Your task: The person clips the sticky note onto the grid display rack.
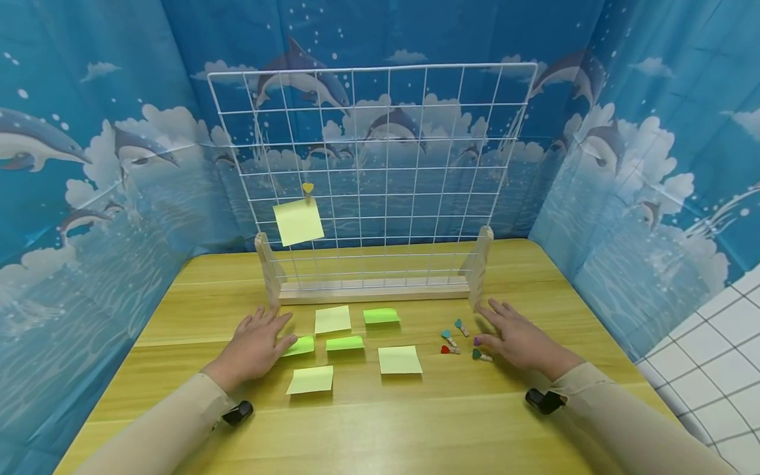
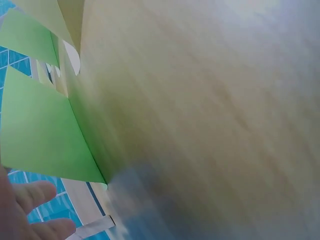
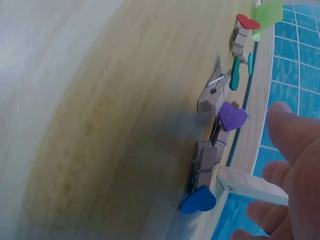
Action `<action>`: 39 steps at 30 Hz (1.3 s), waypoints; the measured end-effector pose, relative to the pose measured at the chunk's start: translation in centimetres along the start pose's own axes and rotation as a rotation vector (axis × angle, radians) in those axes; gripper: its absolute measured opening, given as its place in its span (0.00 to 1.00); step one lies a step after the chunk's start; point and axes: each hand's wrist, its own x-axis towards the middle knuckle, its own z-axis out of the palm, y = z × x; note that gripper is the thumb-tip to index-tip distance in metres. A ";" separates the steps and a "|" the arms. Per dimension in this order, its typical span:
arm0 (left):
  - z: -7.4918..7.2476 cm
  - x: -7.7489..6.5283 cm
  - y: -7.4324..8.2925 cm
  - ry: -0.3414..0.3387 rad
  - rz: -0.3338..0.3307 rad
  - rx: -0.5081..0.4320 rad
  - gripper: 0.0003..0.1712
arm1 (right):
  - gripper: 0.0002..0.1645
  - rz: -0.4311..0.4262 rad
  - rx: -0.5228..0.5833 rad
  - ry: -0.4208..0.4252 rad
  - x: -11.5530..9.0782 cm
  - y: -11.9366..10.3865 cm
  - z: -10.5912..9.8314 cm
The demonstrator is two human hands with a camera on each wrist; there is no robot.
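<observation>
One pale note (image 1: 299, 222) hung on the wire grid (image 1: 388, 68), loose notes (image 1: 400, 360) lay on the table (image 1: 380, 435), person's left hand (image 1: 252, 346) spread, empty beside them, right hand (image 1: 519, 340) likewise by the heart clips (image 1: 452, 342), seemingly between clippings, next move likely calling for pinching a clip.

Pale yellow is colouring the plain square notes (image 1: 400, 360), while lime green is brightening the other notes (image 1: 344, 344). Hearts (image 3: 233, 116) on the brown wooden pegs (image 3: 204, 155) are showing red, purple, blue and green, and the hanging clip (image 1: 307, 189) is wearing a yellow one. The wire grid (image 1: 388, 67) is standing out white, its lines forming squares, over a pale wood base (image 1: 380, 291). Honey-yellow streaked grain is covering the tabletop (image 1: 380, 432). The blue curtain (image 1: 77, 46) is carrying grey-and-white dolphins (image 1: 41, 138) and white clouds (image 1: 160, 125). Both sleeves (image 1: 160, 422) are showing plain beige; the tiles (image 1: 729, 336) are showing white with dark lines.
</observation>
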 end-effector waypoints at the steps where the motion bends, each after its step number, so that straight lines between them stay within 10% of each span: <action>1: 0.0 0.0 -0.1 -0.004 -0.002 0.002 0.35 | 0.44 0.004 -0.001 -0.006 0.0 0.1 0.0; 25: -0.4 -0.7 -0.6 -0.080 -0.084 0.023 0.36 | 0.28 0.002 -0.057 -0.029 -0.8 2.0 -1.2; 39: -0.3 -1.0 -0.7 -0.165 -0.172 -0.116 0.40 | 0.22 0.006 -0.065 -0.062 -0.9 3.0 -1.3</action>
